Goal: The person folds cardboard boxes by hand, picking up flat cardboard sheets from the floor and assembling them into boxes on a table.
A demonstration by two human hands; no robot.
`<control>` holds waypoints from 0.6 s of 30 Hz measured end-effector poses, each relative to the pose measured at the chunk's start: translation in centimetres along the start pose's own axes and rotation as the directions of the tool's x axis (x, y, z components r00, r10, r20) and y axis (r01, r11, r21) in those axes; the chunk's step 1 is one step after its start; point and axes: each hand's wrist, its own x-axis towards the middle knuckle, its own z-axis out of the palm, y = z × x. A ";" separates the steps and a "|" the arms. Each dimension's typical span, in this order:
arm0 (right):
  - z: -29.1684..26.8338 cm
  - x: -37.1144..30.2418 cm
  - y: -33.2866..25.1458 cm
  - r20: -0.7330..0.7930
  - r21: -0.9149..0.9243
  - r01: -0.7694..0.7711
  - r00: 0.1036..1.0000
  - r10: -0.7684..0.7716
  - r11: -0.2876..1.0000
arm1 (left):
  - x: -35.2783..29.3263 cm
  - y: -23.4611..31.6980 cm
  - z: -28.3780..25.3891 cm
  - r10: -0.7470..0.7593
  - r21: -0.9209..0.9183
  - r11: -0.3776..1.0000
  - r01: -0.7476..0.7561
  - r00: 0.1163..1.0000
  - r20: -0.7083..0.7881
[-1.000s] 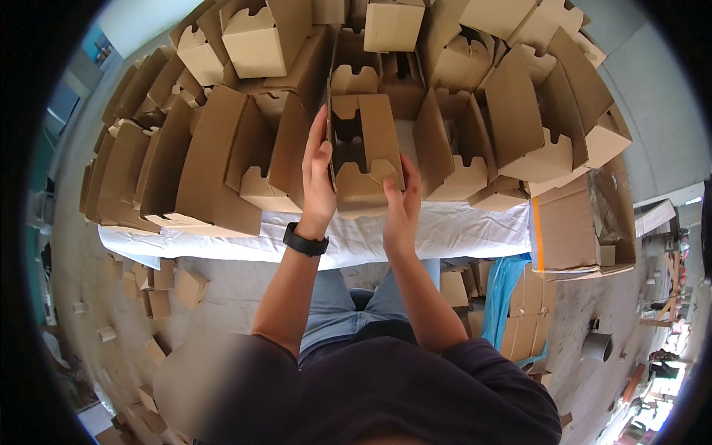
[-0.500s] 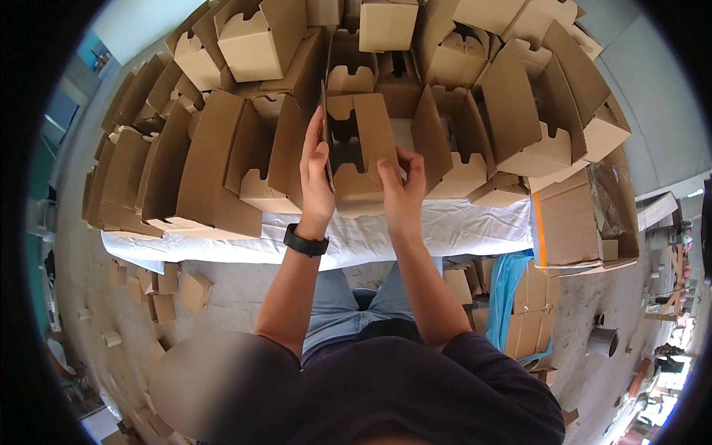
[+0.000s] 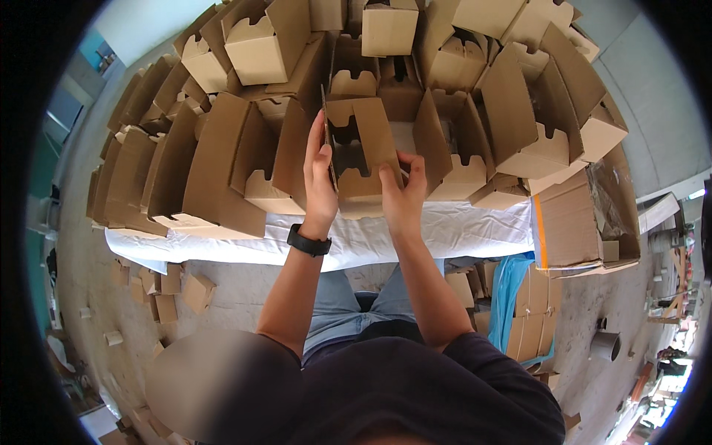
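In front of me a small brown cardboard box [image 3: 362, 196] stands with its top open and its side flaps raised. My left hand [image 3: 320, 187] lies flat along the outside of its left flap, fingers stretched upward; a black watch [image 3: 308, 241] is on that wrist. The right flap is pinched in my right hand [image 3: 404, 194], thumb on the near face and fingers curled behind. Cut-out notches show in the box's end panels. Its underside is hidden, so I cannot tell whether it touches the table.
Rows of similar open boxes [image 3: 211, 167] crowd the table on both sides and behind. A white cloth [image 3: 475, 222] covers the table's near edge. A larger carton [image 3: 571, 215] is at the right. Small boxes [image 3: 199, 291] and a grey cylinder [image 3: 606, 345] lie on the floor.
The view has shifted very slightly. Both hands keep the same placement on the box, with no visible change in hold.
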 end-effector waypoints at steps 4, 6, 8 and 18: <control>0.3 0.4 -0.4 -0.067 -0.214 0.239 0.964 -0.258 0.947 | 0.1 0.5 0.1 0.039 0.065 0.997 -0.039 0.999 0.007; -0.6 -0.4 -1.8 0.024 -0.478 0.488 0.838 -0.545 0.730 | 0.1 -0.8 -0.6 0.066 0.067 0.996 -0.066 0.998 0.011; -1.3 -1.7 -2.2 0.204 -0.566 0.643 0.716 -0.668 0.516 | 0.2 -0.7 -0.5 0.059 0.052 0.997 -0.060 0.998 0.010; -1.5 -2.5 -0.5 0.420 -0.475 0.757 0.643 -0.641 0.448 | -0.1 0.5 0.1 0.051 0.089 0.995 -0.051 0.999 0.007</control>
